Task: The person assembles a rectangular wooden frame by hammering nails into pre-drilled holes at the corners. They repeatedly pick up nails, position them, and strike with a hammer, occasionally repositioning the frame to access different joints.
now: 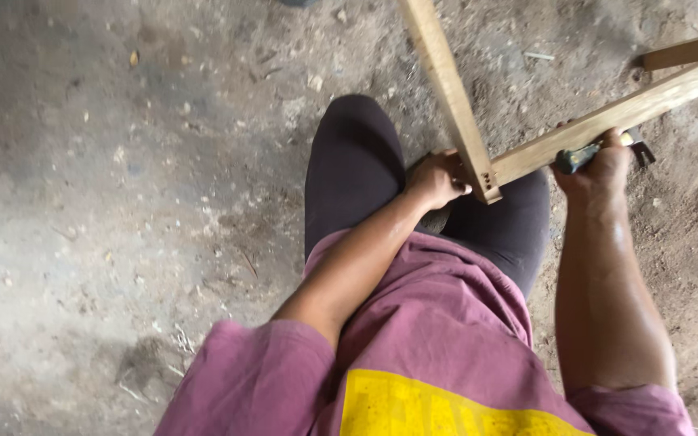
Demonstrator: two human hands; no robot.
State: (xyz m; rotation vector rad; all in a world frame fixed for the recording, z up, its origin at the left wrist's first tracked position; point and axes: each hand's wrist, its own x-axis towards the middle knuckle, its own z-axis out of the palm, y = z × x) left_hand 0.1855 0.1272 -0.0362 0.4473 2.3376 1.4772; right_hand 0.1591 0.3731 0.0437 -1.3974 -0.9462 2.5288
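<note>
Two pale wooden bars meet in a corner joint (486, 179) just above my knees; one bar (444, 77) runs up and away, the other (624, 109) slants to the upper right. My left hand (436, 179) grips the frame at that corner. My right hand (599, 165) sits under the slanting bar, closed around the blue-green handle of a hammer (579, 157), whose dark head (641, 150) pokes out to the right. I wear dark trousers and a maroon shirt with a yellow patch.
Dusty grey concrete floor (123, 202) strewn with wood chips and small debris. Another wooden piece (684, 50) lies at the upper right edge. Brownish dirt covers the ground on the right.
</note>
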